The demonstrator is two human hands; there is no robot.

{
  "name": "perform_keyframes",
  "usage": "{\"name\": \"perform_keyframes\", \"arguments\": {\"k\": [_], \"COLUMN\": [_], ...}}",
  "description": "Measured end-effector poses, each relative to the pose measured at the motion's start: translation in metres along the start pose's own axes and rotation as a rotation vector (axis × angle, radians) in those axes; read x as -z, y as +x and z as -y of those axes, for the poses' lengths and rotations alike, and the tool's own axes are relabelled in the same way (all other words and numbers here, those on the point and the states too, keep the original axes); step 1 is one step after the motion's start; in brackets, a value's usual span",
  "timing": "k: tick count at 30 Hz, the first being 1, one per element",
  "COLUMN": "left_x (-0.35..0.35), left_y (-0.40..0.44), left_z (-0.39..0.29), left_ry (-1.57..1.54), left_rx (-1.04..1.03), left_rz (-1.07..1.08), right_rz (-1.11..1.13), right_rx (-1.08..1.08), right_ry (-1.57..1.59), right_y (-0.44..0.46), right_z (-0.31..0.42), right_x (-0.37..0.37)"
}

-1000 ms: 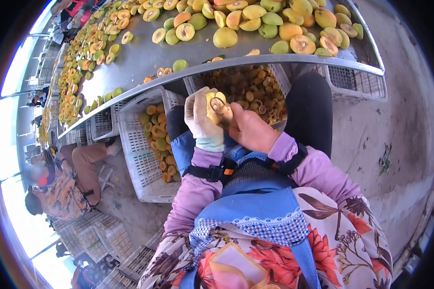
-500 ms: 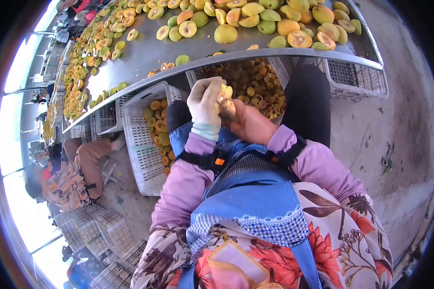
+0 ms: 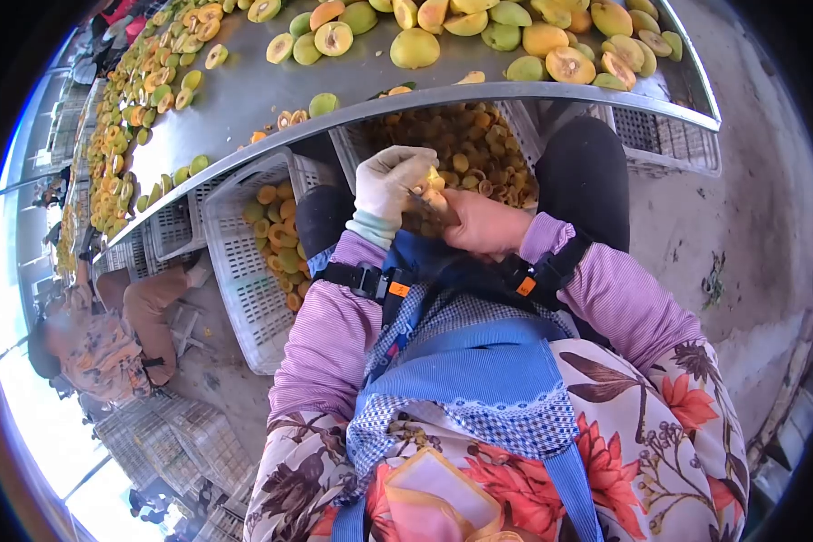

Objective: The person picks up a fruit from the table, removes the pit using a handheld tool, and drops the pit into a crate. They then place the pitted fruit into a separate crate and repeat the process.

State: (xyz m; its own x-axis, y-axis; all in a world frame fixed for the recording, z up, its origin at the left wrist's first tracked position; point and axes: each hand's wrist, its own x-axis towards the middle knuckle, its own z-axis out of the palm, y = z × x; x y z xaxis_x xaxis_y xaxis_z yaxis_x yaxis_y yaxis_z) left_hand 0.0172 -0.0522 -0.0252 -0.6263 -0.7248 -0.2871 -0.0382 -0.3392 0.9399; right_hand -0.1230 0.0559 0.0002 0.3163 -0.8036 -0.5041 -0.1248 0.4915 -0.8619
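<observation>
My left hand (image 3: 391, 185), in a pale glove, is closed on a small piece of yellow fruit (image 3: 434, 181). My bare right hand (image 3: 486, 222) is curled shut just to its right, the two nearly touching. From its fingers a short greyish-brown thing (image 3: 435, 206) points at the fruit; its kind is not clear. Both hands are over my lap, below the metal table edge. Behind them, between my knees, a crate holds many brownish-orange fruit halves (image 3: 492, 163). A white crate (image 3: 235, 257) on the left contains more yellow-orange halves.
The metal table (image 3: 370, 77) has a raised rim and bears many yellow-green, apricot-like fruits, whole and halved. Another crate (image 3: 646, 135) is under its right end. At the left sits another person (image 3: 108, 348) near stacked crates (image 3: 172, 434). Concrete floor (image 3: 686, 226) lies to the right.
My hands have drawn slightly apart and shifted a little to the right, the fruit piece still between them. The view has turned slightly, so the table and left crate appear further left.
</observation>
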Motion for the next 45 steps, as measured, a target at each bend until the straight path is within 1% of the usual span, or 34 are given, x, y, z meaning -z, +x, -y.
{"name": "perform_keyframes", "arguments": {"k": [1, 2, 5, 6, 8, 9, 12, 13, 14, 15, 16, 17, 18, 20, 21, 24, 25, 28, 31, 32, 33, 34, 35, 36, 37, 39, 41, 45], "left_x": [0.000, -0.001, -0.002, -0.002, -0.005, -0.006, -0.012, -0.004, 0.000, -0.001, -0.002, -0.006, -0.008, -0.010, -0.012, -0.015, -0.012, -0.014, -0.015, -0.015, -0.017, -0.018, -0.018, -0.017, -0.020, -0.019, -0.012, -0.020], "left_y": [-0.001, -0.003, -0.008, -0.008, -0.012, -0.013, -0.006, -0.004, -0.005, -0.007, -0.009, -0.011, -0.008, -0.005, -0.005, -0.004, -0.006, -0.010, -0.015, -0.014, -0.013, -0.013, -0.012, -0.011, -0.009, -0.005, 0.001, -0.008], "left_z": [0.000, 0.000, -0.002, -0.001, 0.001, 0.003, 0.014, 0.021, 0.028, 0.028, 0.028, 0.029, 0.030, 0.035, 0.028, 0.016, 0.016, 0.010, 0.009, 0.012, 0.013, 0.017, 0.020, 0.025, 0.030, 0.039, 0.057, 0.046], "left_ry": [0.103, 0.205, 0.276, 0.293, 0.262, 0.248, -0.319, -0.327, -0.306, -0.287, -0.266, -0.245, -0.192, -0.087, -0.072, -0.029, 0.065, 0.126, 0.060, 0.036, -0.107, -0.173, -0.239, -0.304, -0.323, -0.408, -0.449, -0.667], "left_rx": [-0.036, -0.074, -0.118, -0.130, -0.107, -0.099, 0.029, 0.103, 0.100, 0.097, 0.097, 0.070, -0.014, -0.174, -0.202, -0.237, -0.243, -0.304, -0.278, -0.279, -0.238, -0.192, -0.145, -0.094, -0.108, -0.067, -0.035, 0.091], "left_rz": [0.015, 0.030, 0.115, 0.135, 0.084, 0.052, -0.251, -0.185, -0.183, -0.181, -0.179, -0.260, -0.260, -0.256, -0.252, -0.192, -0.144, -0.081, -0.064, -0.056, -0.080, -0.126, -0.172, -0.218, -0.293, -0.361, -0.395, -0.460], "right_rz": [0.000, 0.045, 0.155, 0.161, 0.176, 0.143, 0.060, 0.037, 0.013, -0.036, -0.028, -0.020, -0.015, 0.080, 0.127, 0.260, 0.285, 0.359, 0.033, -0.113, -0.261, -0.409, -0.327, -0.343, -0.360, -0.415, -0.496, -0.615], "right_rx": [-0.010, -0.082, -0.280, -0.293, -0.317, -0.288, -0.186, -0.143, -0.103, -0.142, -0.166, -0.191, -0.215, -0.249, -0.264, -0.254, -0.255, -0.257, -0.091, 0.045, 0.181, 0.319, 0.165, 0.137, 0.107, 0.038, 0.052, 0.129], "right_ry": [0.001, 0.092, 0.341, 0.320, 0.283, 0.242, 0.139, 0.111, 0.087, 0.015, 0.096, 0.179, 0.259, 0.500, 0.621, 0.808, 0.820, 0.949, -0.113, -0.259, -0.402, -0.543, -0.499, -0.509, -0.516, -0.567, -0.605, -0.773], "right_y": [0.002, 0.002, -0.001, -0.002, -0.002, 0.001, 0.007, 0.009, 0.009, 0.005, 0.006, 0.008, 0.008, 0.010, 0.010, 0.004, 0.001, -0.001, -0.011, -0.006, 0.005, 0.006, 0.003, 0.004, 0.006, 0.008, 0.006, 0.013], "right_z": [-0.002, -0.004, -0.008, -0.007, -0.006, -0.004, -0.006, -0.010, -0.011, -0.003, -0.002, -0.002, -0.002, -0.004, -0.004, -0.001, 0.001, -0.005, 0.014, 0.002, -0.022, -0.021, -0.017, -0.015, -0.015, -0.015, -0.019, -0.029], "right_x": [0.002, 0.005, 0.010, 0.010, 0.010, 0.009, 0.000, -0.006, -0.012, -0.015, -0.020, -0.024, -0.023, -0.016, -0.012, -0.002, -0.002, 0.001, 0.004, -0.001, -0.009, -0.015, -0.014, -0.017, -0.020, -0.032, -0.038, -0.047]}}
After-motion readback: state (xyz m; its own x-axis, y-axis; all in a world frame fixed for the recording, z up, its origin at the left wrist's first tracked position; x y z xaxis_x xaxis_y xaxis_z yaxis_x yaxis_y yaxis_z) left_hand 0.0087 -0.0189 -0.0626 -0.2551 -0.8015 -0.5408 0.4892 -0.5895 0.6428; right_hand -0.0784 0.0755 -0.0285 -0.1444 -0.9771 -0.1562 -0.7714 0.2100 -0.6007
